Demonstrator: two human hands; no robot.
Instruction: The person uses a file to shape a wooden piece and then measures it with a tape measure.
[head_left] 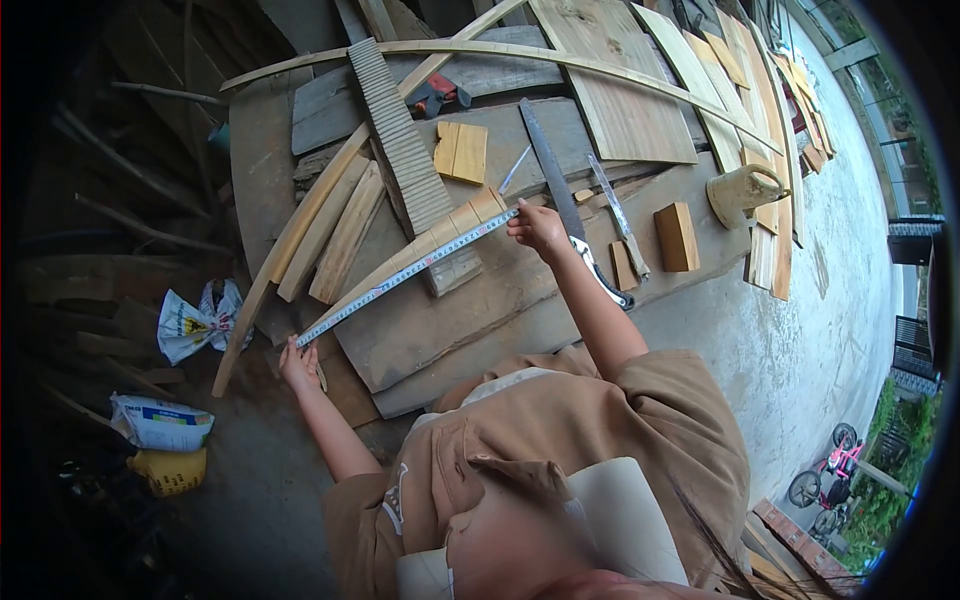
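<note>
A white measuring tape (408,273) is stretched in a slanting line along a long tapered wooden piece (448,232). My left hand (298,366) pinches the tape's lower end, by the narrow tip of the wood. At the upper end, my right hand (538,228) has its fingers closed on the tape near the wide end of the wood. A hand saw (548,160) with a dark handle lies just beyond my right hand. Beside it is a long narrow tool (612,205) with a pale blade, and a wooden block (677,238) stands farther right.
Long curved strips (600,72), a ridged slat (395,130) and a yellowish block (461,152) lie on the worn wooden workbench (440,340). A beige jug (742,194) stands at its right edge. Bags (165,422) sit on the floor at left; a pink bicycle (838,460) is outside.
</note>
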